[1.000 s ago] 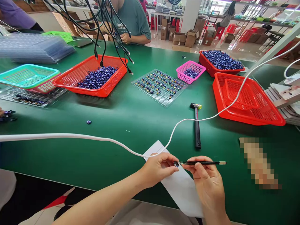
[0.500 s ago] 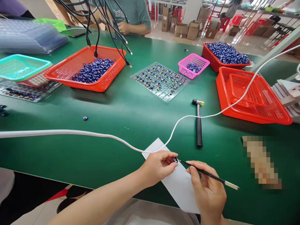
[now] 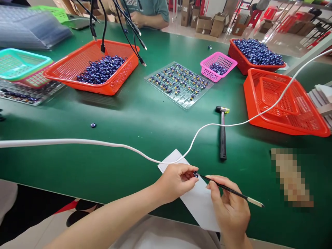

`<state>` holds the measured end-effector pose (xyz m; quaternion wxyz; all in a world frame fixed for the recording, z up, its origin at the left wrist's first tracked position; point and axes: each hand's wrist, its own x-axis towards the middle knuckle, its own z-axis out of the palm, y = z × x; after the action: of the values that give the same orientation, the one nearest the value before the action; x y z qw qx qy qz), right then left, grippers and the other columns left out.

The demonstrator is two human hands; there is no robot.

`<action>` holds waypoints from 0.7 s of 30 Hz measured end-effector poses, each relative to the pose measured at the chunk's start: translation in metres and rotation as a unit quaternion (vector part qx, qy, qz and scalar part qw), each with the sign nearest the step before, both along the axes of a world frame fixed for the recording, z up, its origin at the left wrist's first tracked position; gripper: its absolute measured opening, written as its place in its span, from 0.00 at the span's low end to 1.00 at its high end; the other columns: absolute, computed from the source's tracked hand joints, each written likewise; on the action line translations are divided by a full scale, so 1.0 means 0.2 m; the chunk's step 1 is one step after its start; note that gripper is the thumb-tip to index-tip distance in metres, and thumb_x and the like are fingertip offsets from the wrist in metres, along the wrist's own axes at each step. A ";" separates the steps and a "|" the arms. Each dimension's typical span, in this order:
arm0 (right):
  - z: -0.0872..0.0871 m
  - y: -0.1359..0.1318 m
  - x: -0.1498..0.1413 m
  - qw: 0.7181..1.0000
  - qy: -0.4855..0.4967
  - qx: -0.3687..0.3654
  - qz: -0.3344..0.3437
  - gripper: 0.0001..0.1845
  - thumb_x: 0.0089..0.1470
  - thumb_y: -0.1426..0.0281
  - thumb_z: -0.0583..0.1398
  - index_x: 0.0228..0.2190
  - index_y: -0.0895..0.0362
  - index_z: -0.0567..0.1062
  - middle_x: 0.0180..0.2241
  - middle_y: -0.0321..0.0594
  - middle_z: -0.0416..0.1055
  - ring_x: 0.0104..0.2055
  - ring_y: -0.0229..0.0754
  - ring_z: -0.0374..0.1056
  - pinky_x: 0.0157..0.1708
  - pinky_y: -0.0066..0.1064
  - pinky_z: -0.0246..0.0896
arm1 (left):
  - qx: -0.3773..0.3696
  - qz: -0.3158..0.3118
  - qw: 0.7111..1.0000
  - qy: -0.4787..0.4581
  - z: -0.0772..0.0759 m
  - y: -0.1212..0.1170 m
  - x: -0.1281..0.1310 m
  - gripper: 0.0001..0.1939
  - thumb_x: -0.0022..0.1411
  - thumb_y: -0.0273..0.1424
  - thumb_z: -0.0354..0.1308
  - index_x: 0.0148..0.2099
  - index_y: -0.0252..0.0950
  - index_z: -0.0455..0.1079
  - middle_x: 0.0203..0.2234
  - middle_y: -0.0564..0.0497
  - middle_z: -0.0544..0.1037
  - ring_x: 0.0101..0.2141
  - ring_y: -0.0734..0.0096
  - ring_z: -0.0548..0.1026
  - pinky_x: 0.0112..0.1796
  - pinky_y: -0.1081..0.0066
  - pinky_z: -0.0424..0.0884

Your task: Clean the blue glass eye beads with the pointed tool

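My left hand (image 3: pixel 178 181) pinches a small glossy dark-blue part (image 3: pixel 195 174) between thumb and fingertips. In my right hand (image 3: pixel 229 204) are slim black tweezers (image 3: pixel 233 192) with a pale rear end, held like a pen. Their tip meets the right side of the blue part; the exact contact is too small to make out. Both hands are over a white sheet of paper (image 3: pixel 199 204) lying on the green table (image 3: pixel 124 173). A white cable (image 3: pixel 145 157) crosses the sheet's far corner, just beyond my left hand.
A hammer (image 3: pixel 222 138) lies under the white cable. Farther back are a clear tray (image 3: pixel 185 105) of small parts, a pink basket (image 3: pixel 219 74), a red basket (image 3: pixel 103 88) of blue parts and nested red baskets (image 3: pixel 285 128). Black cables (image 3: pixel 103 31) hang at upper left. Another person (image 3: pixel 155 17) sits opposite.
The camera view has tilted slightly, so the table's things appear higher. Both hands keep their grips, and the blue part seems slightly turned at the tweezers' tip.
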<state>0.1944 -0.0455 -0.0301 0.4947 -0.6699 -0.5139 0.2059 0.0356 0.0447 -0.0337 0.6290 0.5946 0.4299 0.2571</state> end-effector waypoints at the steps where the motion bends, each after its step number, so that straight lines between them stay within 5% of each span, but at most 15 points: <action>1: 0.00 0.00 0.00 1.000 -0.005 -0.001 -0.001 0.09 0.58 0.71 0.62 0.42 0.49 0.76 0.37 0.38 0.77 0.34 0.42 0.74 0.37 0.35 0.70 | 0.002 -0.001 1.000 0.000 0.00 0.00 0.00 0.17 0.54 0.31 0.63 0.46 0.28 0.78 0.32 0.43 0.82 0.32 0.65 0.80 0.35 0.70 0.77; 21: 0.00 0.02 0.02 0.998 -0.056 0.019 0.022 0.10 0.58 0.74 0.62 0.42 0.52 0.76 0.38 0.36 0.77 0.34 0.38 0.75 0.39 0.32 0.72 | 0.022 -0.009 1.000 0.008 0.00 0.00 -0.01 0.16 0.54 0.30 0.62 0.44 0.29 0.78 0.31 0.45 0.82 0.31 0.68 0.79 0.34 0.71 0.77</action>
<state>0.1990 -0.0420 -0.0307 0.4731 -0.6592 -0.5593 0.1697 0.0342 0.0454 -0.0338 0.6142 0.6145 0.4239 0.2558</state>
